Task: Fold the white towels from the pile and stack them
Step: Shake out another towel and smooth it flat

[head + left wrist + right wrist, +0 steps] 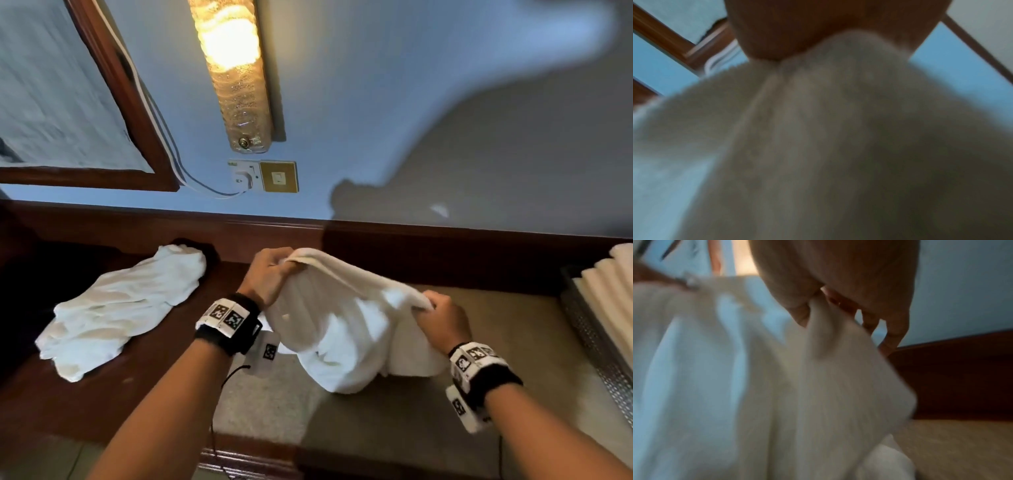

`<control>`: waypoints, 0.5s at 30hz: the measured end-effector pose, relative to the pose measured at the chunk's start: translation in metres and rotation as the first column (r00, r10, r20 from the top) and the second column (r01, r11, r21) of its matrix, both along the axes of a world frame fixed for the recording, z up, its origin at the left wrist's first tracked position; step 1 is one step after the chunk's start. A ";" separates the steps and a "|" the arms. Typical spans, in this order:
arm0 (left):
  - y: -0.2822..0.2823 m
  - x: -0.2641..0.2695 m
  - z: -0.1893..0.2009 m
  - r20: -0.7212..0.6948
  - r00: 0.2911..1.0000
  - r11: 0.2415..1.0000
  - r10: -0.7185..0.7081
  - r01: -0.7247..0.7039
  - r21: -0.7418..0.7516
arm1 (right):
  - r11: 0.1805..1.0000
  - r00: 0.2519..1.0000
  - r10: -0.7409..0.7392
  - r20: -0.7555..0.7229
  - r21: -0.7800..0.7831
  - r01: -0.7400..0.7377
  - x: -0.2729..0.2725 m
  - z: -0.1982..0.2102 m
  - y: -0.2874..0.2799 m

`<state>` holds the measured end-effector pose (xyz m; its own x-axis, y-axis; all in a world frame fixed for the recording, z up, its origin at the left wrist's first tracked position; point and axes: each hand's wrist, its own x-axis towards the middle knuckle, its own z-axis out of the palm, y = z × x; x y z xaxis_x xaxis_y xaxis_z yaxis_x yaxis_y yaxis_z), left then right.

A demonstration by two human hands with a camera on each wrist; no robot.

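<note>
White towel (342,318) pinched between left hand (270,274) and right hand (442,322)

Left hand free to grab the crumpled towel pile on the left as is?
Probably not yet: the left hand grips the held towel. The path to the crumpled towel pile looks open, though.

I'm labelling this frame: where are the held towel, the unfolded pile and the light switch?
held towel (342,308): head view, its draped middle.
unfolded pile (120,308): head view, its centre.
light switch (278,177): head view, its rocker.
</note>
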<state>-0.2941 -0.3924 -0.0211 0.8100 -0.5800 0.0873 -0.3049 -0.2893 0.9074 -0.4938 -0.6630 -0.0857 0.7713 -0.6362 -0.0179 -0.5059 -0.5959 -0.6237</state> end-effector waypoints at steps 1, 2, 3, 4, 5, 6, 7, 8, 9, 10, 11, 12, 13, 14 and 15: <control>0.005 0.006 -0.005 0.008 1.000 0.998 0.027 -0.028 0.062 | 0.997 0.998 -0.022 0.059 0.069 0.018 -0.001 0.002 -0.003; 0.008 0.010 -0.012 0.011 1.000 0.990 0.028 -0.029 0.138 | 0.993 0.994 -0.014 0.111 0.120 0.000 0.001 0.006 -0.004; 0.009 0.011 -0.017 -0.003 1.000 0.979 0.009 -0.008 0.204 | 0.988 0.988 0.015 0.155 0.146 -0.038 0.004 0.012 -0.003; 0.009 0.010 -0.023 -0.028 1.000 0.970 -0.010 0.016 0.242 | 0.986 0.983 0.043 0.180 0.152 -0.071 0.010 0.017 -0.002; 0.007 0.007 -0.026 -0.056 0.998 0.965 -0.028 0.042 0.260 | 0.986 0.980 0.062 0.189 0.138 -0.090 0.017 0.022 -0.001; 0.006 0.006 -0.030 -0.085 0.996 0.962 -0.031 0.053 0.267 | 0.990 0.982 0.073 0.173 0.108 -0.093 0.025 0.024 -0.002; 0.005 0.005 -0.033 -0.104 0.994 0.960 -0.028 0.055 0.273 | 0.993 0.988 0.073 0.139 0.079 -0.085 0.033 0.021 -0.003; 0.004 0.007 -0.039 -0.112 0.994 0.953 -0.019 0.052 0.299 | 0.997 0.994 0.058 0.089 0.055 -0.063 0.039 0.017 -0.004; 0.005 0.009 -0.044 -0.105 0.994 0.934 -0.001 0.038 0.354 | 0.999 0.999 0.034 0.025 0.028 -0.035 0.043 0.010 -0.005; 0.008 0.011 -0.051 -0.081 0.996 0.899 0.021 0.016 0.438 | 1.000 0.999 0.013 -0.033 -0.001 -0.013 0.044 0.002 -0.005; 0.011 0.014 -0.058 -0.054 0.998 0.841 0.036 -0.001 0.541 | 1.000 0.997 0.003 -0.076 -0.019 -0.004 0.045 -0.006 -0.003; 0.016 0.014 -0.064 -0.025 0.999 0.768 0.037 -0.013 0.640 | 1.000 0.995 0.012 -0.103 -0.012 -0.013 0.044 -0.012 0.002; 0.021 0.012 -0.067 0.010 1.000 0.699 0.013 -0.016 0.715 | 0.999 0.993 0.041 -0.109 0.012 -0.040 0.043 -0.016 0.010; 0.025 0.009 -0.071 0.057 0.998 0.653 -0.023 -0.028 0.756 | 0.995 0.992 0.091 -0.091 0.039 -0.088 0.043 -0.018 0.019; 0.026 0.004 -0.072 0.111 0.992 0.652 -0.064 -0.043 0.757 | 0.987 0.986 0.157 -0.052 0.053 -0.154 0.044 -0.019 0.028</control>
<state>-0.2897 -0.3668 -0.0928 0.8174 -0.4960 -0.2931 -0.4000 -0.8547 0.3309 -0.4495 -0.6353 -0.1048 0.8577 -0.5058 -0.0920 -0.4445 -0.6397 -0.6270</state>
